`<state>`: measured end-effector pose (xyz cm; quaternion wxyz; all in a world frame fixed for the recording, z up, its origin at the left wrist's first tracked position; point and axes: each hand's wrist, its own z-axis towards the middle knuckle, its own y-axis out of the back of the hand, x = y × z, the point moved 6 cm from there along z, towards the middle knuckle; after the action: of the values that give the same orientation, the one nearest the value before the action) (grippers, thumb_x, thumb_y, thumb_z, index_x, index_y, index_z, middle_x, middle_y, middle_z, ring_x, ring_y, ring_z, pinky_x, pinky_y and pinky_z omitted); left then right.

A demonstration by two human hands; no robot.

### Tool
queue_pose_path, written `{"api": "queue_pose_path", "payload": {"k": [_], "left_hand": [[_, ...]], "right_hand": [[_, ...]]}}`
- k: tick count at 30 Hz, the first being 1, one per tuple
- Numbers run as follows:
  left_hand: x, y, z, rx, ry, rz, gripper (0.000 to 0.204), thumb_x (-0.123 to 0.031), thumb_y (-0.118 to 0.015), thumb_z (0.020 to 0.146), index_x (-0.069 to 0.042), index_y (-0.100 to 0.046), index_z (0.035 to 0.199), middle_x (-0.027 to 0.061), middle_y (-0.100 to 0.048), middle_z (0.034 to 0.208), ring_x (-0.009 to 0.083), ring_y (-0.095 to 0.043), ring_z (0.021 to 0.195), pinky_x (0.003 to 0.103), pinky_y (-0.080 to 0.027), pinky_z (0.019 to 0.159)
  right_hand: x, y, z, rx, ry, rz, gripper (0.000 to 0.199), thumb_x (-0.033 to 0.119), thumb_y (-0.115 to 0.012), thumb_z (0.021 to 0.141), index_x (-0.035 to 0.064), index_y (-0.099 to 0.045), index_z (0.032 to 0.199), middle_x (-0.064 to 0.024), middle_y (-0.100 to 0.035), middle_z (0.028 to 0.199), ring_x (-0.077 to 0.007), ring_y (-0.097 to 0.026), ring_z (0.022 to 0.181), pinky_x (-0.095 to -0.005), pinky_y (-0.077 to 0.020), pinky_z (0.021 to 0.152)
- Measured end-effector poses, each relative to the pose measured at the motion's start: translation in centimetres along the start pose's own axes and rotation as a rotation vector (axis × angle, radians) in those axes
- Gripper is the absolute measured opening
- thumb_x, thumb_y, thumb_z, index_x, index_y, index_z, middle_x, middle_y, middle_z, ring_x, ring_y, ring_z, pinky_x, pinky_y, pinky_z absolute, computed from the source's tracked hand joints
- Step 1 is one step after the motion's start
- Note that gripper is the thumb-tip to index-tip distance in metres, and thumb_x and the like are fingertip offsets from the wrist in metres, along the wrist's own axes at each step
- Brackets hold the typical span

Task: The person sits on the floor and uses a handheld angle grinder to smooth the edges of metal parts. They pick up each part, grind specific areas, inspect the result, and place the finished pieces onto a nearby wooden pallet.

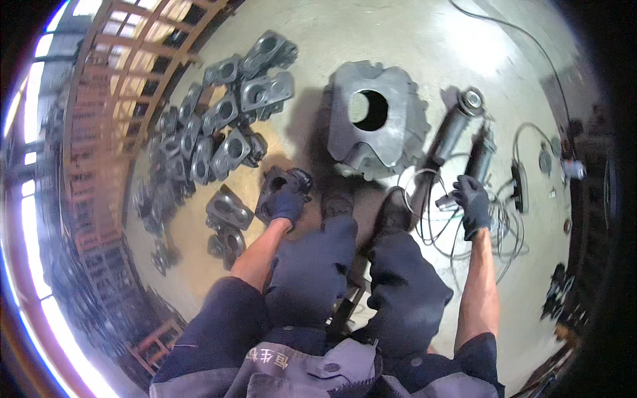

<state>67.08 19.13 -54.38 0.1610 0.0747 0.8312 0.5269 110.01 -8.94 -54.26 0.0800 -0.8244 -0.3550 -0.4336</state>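
My left hand [288, 203], in a dark glove, is closed on a dark metal casting [273, 184] with a round hole, beside my left foot. The fingers are partly hidden against it. Off to the right, my gloved right hand [472, 203] has its fingers curled. A small grey piece [446, 201] shows at its fingertips, too blurred to name. Just beyond that hand lies a dark cylindrical power tool [480, 158]. Loops of cable [464, 232] run beneath and around the hand. In front of my feet stands a large dark metal block [345, 126] with a round opening.
Many similar castings [229, 109] lie crowded on the floor at left, with two more [229, 207] near my left forearm. A longer cylindrical tool [452, 126] lies right of the block. A power strip [519, 186] sits farther right. Rusty metal racking [99, 132] lines the left side.
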Motion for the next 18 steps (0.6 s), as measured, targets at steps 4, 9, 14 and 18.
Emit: {"api": "queue_pose_path", "payload": {"k": [4,9,14,18], "left_hand": [[4.8,6.5,-1.8,-0.053,0.111,-0.222,0.044,-0.043,-0.056,0.095,-0.002,-0.070,0.103,0.0258,-0.070,0.090,0.0440,-0.067,0.089,0.049,-0.050,0.076],[-1.1,13.4,-3.0,-0.072,0.066,-0.349,0.039,-0.036,-0.061,0.096,0.002,-0.069,0.096,0.0251,-0.070,0.085,0.0370,-0.068,0.080,0.041,-0.049,0.070],[-8.3,19.0,-0.7,-0.153,-0.273,-0.587,0.027,-0.024,-0.065,0.095,0.003,-0.068,0.096,0.0125,-0.067,0.079,0.0115,-0.055,0.071,0.032,-0.047,0.065],[-18.0,21.2,1.6,-0.154,-0.486,-0.594,0.027,-0.019,-0.063,0.096,0.004,-0.066,0.083,0.0037,-0.060,0.068,0.0070,-0.047,0.067,0.030,-0.042,0.057]], "right_hand": [[-0.4,0.5,-6.4,0.095,0.070,-0.076,0.034,0.031,-0.063,0.093,0.0006,-0.068,0.106,-0.0061,-0.068,0.088,-0.0113,-0.060,0.075,-0.0259,-0.0465,0.066],[-7.0,6.4,-8.6,-0.083,-0.143,0.010,0.037,0.033,-0.061,0.095,0.0024,-0.064,0.115,-0.0060,-0.069,0.092,-0.0118,-0.061,0.072,-0.0249,-0.0479,0.063],[-5.0,2.7,-3.3,-0.047,-0.093,0.201,0.032,0.032,-0.066,0.092,0.0038,-0.067,0.107,-0.0015,-0.066,0.084,-0.0099,-0.058,0.062,-0.0226,-0.0444,0.055],[-0.8,-0.8,0.5,-0.031,-0.009,0.073,0.030,0.026,-0.062,0.091,-0.0002,-0.066,0.106,-0.0066,-0.066,0.088,-0.0148,-0.062,0.066,-0.0269,-0.0496,0.057]]}}
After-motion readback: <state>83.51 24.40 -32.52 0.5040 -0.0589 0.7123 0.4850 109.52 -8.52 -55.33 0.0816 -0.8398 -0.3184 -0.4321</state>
